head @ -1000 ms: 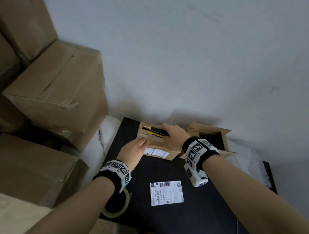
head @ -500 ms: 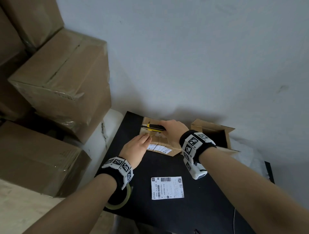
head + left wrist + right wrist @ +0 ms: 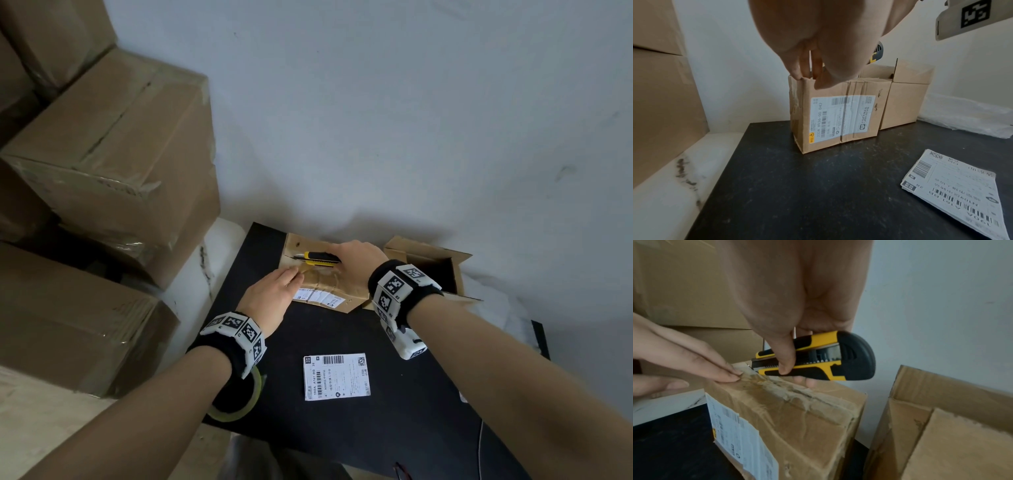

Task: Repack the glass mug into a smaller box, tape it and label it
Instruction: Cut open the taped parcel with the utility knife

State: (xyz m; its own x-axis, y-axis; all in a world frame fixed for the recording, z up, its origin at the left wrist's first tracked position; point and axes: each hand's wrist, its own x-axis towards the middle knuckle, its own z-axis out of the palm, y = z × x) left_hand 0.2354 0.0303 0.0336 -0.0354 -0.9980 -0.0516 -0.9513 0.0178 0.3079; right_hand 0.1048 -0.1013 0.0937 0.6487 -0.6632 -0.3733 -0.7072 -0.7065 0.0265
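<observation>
My left hand (image 3: 274, 294) presses flat on the taped box (image 3: 789, 410) to steady it while my right hand (image 3: 359, 263) grips the utility knife (image 3: 818, 360) at its seam.

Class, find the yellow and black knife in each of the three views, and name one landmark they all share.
Head: knife at upper centre, on the taped box, held by the right hand.
Left wrist: only its black end shows, right of the hand, above the box.
Right wrist: centre, large.
Shared landmark: the taped box's label.
</observation>
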